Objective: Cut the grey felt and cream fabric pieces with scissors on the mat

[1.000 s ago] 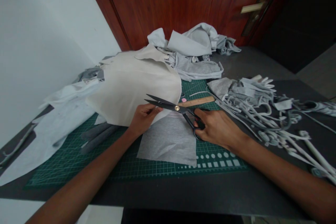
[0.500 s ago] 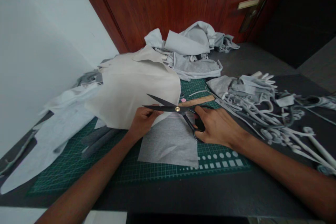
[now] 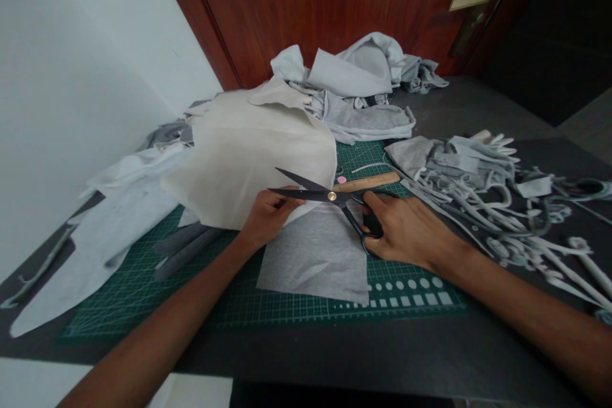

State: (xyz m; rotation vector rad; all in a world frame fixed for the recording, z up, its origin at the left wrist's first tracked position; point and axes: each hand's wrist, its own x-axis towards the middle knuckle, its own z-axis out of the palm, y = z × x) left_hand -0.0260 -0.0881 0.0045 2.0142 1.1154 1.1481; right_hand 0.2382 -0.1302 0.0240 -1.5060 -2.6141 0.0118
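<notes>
Dark table [image 3: 335, 357] under green mat [image 3: 143, 293], red door [image 3: 335, 6] behind. Clenched round scissors [image 3: 329, 194] handles: right hand [image 3: 411, 233]. Blades parted, pointing left over cloth [image 3: 248, 153] edge. Pinching cloth edge just under blades: left hand [image 3: 268, 217]. Flat on mat below: grey piece [image 3: 315, 255]. Behind scissors, ruler [image 3: 368, 182]; at right, heaped strips [image 3: 478, 191].

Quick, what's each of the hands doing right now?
Left hand: closed, pinching the cream fabric.
Right hand: closed on the black scissors, blades open.
</notes>
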